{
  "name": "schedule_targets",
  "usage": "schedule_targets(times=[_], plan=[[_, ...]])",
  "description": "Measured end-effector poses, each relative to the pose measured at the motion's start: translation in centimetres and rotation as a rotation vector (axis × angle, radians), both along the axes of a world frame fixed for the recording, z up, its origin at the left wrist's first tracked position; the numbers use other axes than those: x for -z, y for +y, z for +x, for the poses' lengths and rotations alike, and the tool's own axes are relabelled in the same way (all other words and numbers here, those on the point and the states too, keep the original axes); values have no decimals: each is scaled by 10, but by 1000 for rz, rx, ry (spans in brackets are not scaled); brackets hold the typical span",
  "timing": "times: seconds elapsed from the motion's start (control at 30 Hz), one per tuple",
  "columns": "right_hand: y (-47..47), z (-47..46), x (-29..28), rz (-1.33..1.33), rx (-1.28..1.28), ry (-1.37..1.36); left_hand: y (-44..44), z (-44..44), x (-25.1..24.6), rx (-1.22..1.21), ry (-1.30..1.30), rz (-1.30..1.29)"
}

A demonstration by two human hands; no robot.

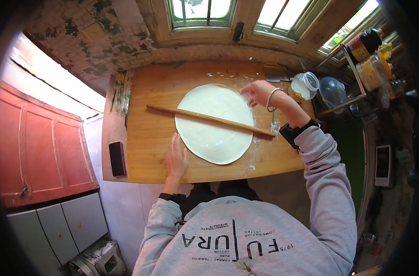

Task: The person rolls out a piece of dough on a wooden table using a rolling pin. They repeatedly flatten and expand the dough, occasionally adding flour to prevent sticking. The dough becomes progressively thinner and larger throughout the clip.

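A large round sheet of rolled dough lies flat on a wooden board. Across it rests a long, thin wooden rolling pin, tilted down to the right, its two ends reaching past the dough. My left hand lies by the dough's lower left rim, fingers straight and thumb apart, holding nothing. Above the dough's upper right rim is my right hand, its fingers bent and blurred. Whitish blur, perhaps flour, shows under those fingers; whether they grip anything cannot be told. White flour is scattered on the board.
The wooden board covers most of the table. A phone lies left of it, below a bundle of wrapped sticks. A cleaver, a glass jar and a bowl stand toward the back right, near a bottle rack.
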State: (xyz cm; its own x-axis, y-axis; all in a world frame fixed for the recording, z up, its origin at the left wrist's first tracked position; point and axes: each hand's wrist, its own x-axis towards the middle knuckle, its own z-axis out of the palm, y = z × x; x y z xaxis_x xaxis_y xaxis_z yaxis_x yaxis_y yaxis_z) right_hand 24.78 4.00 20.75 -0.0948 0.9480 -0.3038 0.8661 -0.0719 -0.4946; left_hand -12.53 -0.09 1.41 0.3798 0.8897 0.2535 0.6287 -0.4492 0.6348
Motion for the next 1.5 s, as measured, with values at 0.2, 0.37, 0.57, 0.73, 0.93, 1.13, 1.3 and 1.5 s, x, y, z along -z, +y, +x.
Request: schedule_targets(times=[0.2, 0.37, 0.57, 0.73, 0.93, 1.13, 1.3, 1.5], plan=[[-14, -15, -4, 313, 355, 142, 4, -14, 36, -98, -180, -373], [-51, 5, 100, 288, 220, -60, -3, 12, 42, -458, -871, -1184], [-96, -44, 195, 330, 313, -243, -4, 12, 31, -348, -792, -1377], [-125, -61, 212, 448, 259, -144, 8, 21, 31, -263, -492, -1466], [-173, -102, 197, 549, 497, -290, 75, 75, 40, 107, -354, -925], [-97, -131, 181, 550, 359, -263, 109, 123, 35, 487, 280, 211], [-101, -151, 227, 339, 346, -205, 72, 72, 14, 622, 332, 296], [-147, -212, 237, 471, 271, -154, 57, 29, 26, 780, 274, 327]])
